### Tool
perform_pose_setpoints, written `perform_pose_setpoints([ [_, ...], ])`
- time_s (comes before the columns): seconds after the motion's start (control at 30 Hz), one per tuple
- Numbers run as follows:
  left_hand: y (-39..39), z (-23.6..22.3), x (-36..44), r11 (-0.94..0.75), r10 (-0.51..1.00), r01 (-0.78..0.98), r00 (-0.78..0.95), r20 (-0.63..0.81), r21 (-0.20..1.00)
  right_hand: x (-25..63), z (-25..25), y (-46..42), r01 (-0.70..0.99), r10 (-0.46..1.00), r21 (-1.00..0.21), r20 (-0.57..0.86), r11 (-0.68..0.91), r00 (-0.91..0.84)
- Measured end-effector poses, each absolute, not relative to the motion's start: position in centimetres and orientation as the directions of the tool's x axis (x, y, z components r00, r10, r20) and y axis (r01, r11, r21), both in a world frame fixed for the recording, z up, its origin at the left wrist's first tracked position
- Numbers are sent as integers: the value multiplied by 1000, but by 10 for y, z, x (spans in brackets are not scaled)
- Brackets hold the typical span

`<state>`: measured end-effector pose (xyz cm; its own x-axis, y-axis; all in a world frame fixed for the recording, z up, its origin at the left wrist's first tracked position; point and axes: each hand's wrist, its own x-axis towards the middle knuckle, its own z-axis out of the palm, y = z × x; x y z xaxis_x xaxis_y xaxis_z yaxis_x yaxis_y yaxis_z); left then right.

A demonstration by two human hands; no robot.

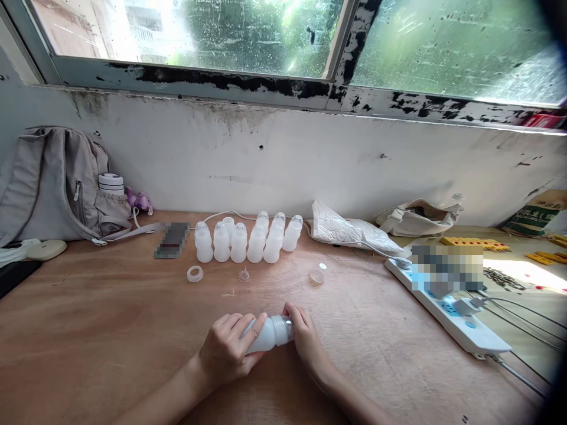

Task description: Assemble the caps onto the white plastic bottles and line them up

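Note:
A frosted white baby bottle (267, 335) lies sideways between my two hands, just above the wooden table. My left hand (233, 345) wraps around its body. At its right end, the fingers of my right hand (303, 333) close on the clear cap (287, 328). Beyond my hands, a white ring (195, 274), a clear nipple (244, 275), a clear disc-like cap (316, 275) and a small white disc (323, 266) lie apart on the table. Several similar bottles (239, 243) stand upright in a group behind them.
A grey backpack (57, 183) leans at the far left, near a blurred flat object (172, 240). A silver padded pouch (349, 229) and a beige bag (420, 218) lie along the wall. A power strip (478, 340) with plugged cables runs down the right side.

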<state>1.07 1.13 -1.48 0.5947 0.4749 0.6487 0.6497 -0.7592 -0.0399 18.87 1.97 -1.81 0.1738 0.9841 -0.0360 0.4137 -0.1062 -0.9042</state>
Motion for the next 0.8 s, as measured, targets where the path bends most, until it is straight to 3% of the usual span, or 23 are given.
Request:
perform_pose_setpoints([
  [0.17,17,-22,7,-767,515,641,603,609,14,189,-18,24,387,996,-922,13,-23,90],
  [0.37,27,-29,7,-615,730,748,422,538,248,197,-12,36,294,989,-955,-85,-47,-118],
  [0.53,31,-26,0,-622,756,693,410,510,365,203,-8,39,240,979,-968,22,71,-201],
  [0.8,43,-20,-18,-571,756,624,146,638,533,217,58,61,251,934,-902,356,352,-30],
])
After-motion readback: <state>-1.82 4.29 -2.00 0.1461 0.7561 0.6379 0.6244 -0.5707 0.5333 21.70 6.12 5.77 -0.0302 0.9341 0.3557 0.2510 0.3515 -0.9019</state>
